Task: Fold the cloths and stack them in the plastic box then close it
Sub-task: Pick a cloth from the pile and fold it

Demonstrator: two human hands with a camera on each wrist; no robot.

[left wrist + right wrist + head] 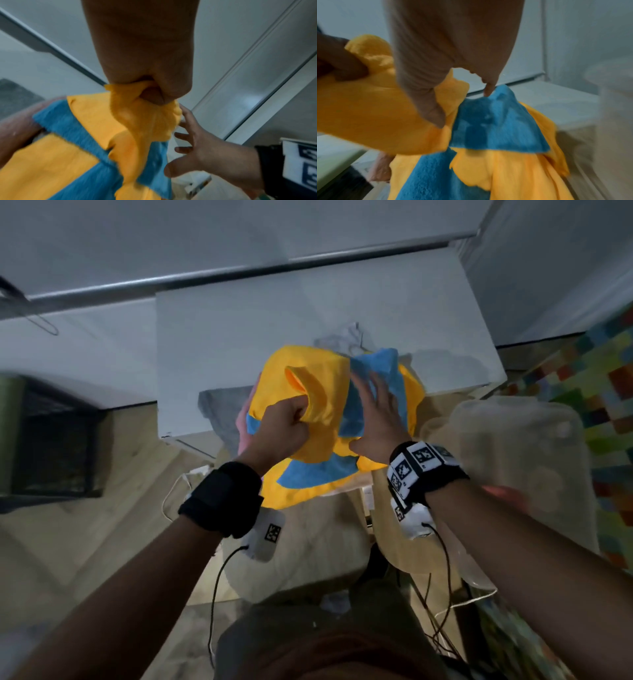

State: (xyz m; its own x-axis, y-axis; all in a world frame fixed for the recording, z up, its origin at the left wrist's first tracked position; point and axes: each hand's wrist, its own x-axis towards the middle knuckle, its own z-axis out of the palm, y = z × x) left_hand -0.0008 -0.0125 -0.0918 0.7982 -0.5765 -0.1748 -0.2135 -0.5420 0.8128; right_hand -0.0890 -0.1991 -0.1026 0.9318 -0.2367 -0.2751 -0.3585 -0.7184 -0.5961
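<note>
A yellow cloth with blue bands (325,419) (82,159) (368,119) is held up over the near edge of the white table (239,330). My left hand (284,422) (150,93) grips a bunched yellow fold of it in a fist. My right hand (376,412) (453,67) is open, its fingers spread against the cloth's blue part. The translucent plastic box (513,460) stands blurred to the right of my right wrist. A grey cloth (219,409) and a pink one (242,422) lie on the table, partly hidden behind the held cloth.
Another pale grey cloth (342,337) lies on the table behind the held one. A dark crate (51,440) sits low on the left. A multicoloured patterned surface (599,378) is at the far right. Cables hang from both wrists.
</note>
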